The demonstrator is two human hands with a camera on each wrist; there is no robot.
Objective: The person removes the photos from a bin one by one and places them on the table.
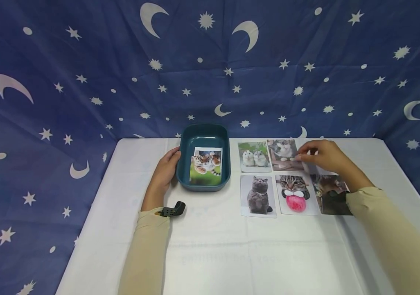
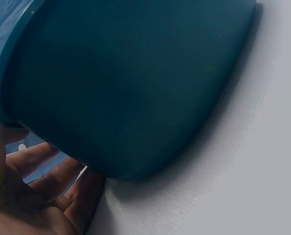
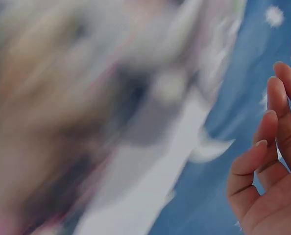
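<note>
At the left of the table, my left hand (image 1: 163, 170) holds the side of a dark teal plastic tub (image 1: 184, 184), thumb at the rim. Close up, its fingers lie against the tub's outer wall (image 2: 121, 98). Inside the tub is a tiger photo card (image 1: 206, 170), overlapping another card. My right hand (image 1: 324, 155) hovers over the upper row of cards, thumb and index fingertips at the right edge of a grey-and-white cat card (image 1: 283, 149). The right wrist view shows loosely bent fingers (image 3: 268, 129) with nothing between them; its thumb is hidden.
Left of that cat card lies a card with two white furry animals (image 1: 254, 157). Below are a grey cat card (image 1: 258, 196), a tabby card with a pink round shape (image 1: 295, 194) and a dark cat card (image 1: 328, 186), partly covered by the right wrist camera. A starry blue cloth (image 1: 210, 82) hangs behind.
</note>
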